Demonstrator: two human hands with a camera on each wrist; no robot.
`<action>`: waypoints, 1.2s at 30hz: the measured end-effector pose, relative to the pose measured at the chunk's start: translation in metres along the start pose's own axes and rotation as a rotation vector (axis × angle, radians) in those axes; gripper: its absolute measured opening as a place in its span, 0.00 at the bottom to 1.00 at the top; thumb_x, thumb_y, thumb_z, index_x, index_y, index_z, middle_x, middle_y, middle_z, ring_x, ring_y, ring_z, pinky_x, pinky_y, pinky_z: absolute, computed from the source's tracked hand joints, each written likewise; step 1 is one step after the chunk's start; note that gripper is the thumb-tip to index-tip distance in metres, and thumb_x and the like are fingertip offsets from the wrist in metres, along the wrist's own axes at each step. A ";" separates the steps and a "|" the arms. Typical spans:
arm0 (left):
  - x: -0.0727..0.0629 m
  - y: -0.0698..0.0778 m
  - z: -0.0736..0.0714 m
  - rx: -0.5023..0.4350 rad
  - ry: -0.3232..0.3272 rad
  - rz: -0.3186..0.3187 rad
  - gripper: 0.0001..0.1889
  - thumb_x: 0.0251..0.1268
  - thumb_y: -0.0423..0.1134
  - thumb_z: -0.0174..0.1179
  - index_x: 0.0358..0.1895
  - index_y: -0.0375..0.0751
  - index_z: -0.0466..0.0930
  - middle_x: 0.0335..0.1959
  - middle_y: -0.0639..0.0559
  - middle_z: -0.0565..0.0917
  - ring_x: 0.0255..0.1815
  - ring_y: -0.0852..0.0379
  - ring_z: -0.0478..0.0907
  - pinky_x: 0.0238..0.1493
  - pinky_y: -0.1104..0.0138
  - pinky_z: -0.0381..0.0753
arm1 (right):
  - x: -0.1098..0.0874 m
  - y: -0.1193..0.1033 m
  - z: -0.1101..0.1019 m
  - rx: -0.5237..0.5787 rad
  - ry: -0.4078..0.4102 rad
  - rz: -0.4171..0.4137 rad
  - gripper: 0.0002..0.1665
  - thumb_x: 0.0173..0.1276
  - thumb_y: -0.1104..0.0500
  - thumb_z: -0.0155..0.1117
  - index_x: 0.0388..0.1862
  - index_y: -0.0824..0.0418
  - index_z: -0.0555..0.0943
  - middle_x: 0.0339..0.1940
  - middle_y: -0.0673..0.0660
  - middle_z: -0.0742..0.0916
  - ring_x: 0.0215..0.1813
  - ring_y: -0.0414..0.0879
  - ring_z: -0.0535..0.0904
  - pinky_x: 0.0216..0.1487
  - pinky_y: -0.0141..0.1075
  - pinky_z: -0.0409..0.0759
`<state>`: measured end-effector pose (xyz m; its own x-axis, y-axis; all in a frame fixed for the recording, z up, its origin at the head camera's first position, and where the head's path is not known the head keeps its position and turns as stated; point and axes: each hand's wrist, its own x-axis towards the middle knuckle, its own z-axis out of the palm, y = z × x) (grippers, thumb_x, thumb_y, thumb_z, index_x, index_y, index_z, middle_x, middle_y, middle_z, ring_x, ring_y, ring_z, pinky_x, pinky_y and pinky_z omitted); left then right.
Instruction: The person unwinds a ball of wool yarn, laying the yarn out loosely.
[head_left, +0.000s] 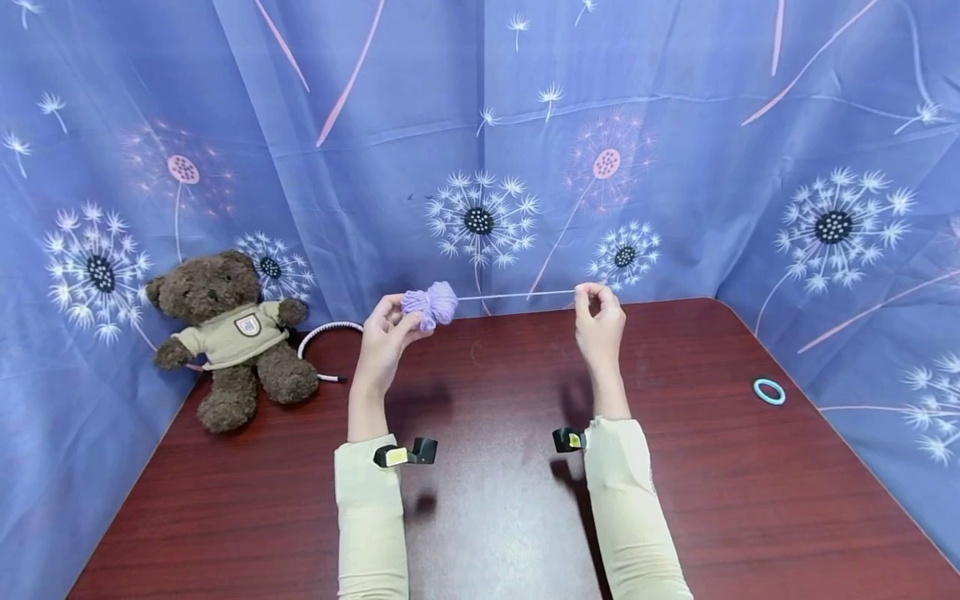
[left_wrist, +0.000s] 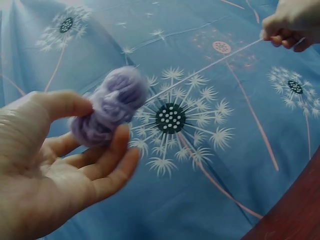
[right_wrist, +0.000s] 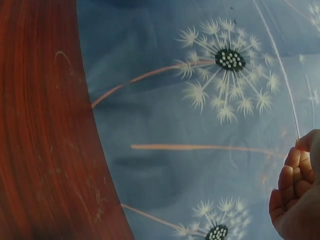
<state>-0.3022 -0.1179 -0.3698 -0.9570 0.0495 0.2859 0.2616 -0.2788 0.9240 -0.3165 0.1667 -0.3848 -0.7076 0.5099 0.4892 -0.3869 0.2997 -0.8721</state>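
Note:
My left hand (head_left: 385, 333) holds a small lilac skein of yarn (head_left: 435, 305) between thumb and fingers, up above the far part of the table. In the left wrist view the skein (left_wrist: 110, 106) is pinched round its middle, and one strand leaves its right side. That yarn strand (head_left: 517, 295) runs taut and nearly level across to my right hand (head_left: 602, 323), which pinches its end between thumb and index finger. The right wrist view shows the strand (right_wrist: 282, 70) rising from the fingertips of the right hand (right_wrist: 297, 185); the skein is outside that view.
On the left a brown teddy bear (head_left: 243, 333) in a beige shirt sits against the blue dandelion curtain (head_left: 360, 208). Beside it a whitish cord (head_left: 326, 327) curves over the dark red table (head_left: 495, 500). A turquoise ring (head_left: 769, 392) lies near the right edge.

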 end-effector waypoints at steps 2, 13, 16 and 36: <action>-0.001 0.001 -0.003 0.066 -0.061 -0.015 0.11 0.66 0.22 0.51 0.47 0.39 0.72 0.34 0.59 0.81 0.36 0.66 0.80 0.40 0.72 0.85 | 0.003 0.002 -0.004 -0.003 0.023 0.016 0.10 0.68 0.65 0.59 0.39 0.73 0.82 0.25 0.40 0.75 0.29 0.29 0.69 0.34 0.19 0.66; -0.004 0.001 -0.014 0.314 -0.209 -0.041 0.09 0.62 0.24 0.53 0.46 0.30 0.73 0.30 0.64 0.80 0.32 0.68 0.75 0.36 0.76 0.78 | 0.012 0.005 -0.015 -0.024 0.064 0.027 0.12 0.70 0.63 0.58 0.40 0.73 0.80 0.26 0.36 0.76 0.31 0.27 0.69 0.38 0.21 0.68; -0.006 0.000 -0.019 0.339 -0.224 -0.040 0.07 0.62 0.24 0.52 0.43 0.31 0.73 0.27 0.63 0.78 0.28 0.67 0.74 0.31 0.73 0.76 | 0.012 0.005 -0.018 -0.011 0.070 0.051 0.11 0.70 0.62 0.57 0.39 0.72 0.79 0.27 0.38 0.75 0.31 0.28 0.68 0.38 0.21 0.68; -0.007 0.009 -0.026 0.010 -0.006 -0.032 0.15 0.65 0.22 0.47 0.44 0.47 0.75 0.36 0.59 0.81 0.36 0.65 0.80 0.41 0.71 0.85 | 0.021 0.016 -0.047 -0.012 0.187 0.119 0.09 0.71 0.63 0.52 0.39 0.68 0.78 0.24 0.39 0.71 0.29 0.31 0.65 0.35 0.24 0.64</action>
<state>-0.2966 -0.1458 -0.3700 -0.9640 0.0640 0.2580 0.2326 -0.2671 0.9352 -0.3098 0.2203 -0.3873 -0.6258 0.6825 0.3777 -0.2992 0.2371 -0.9243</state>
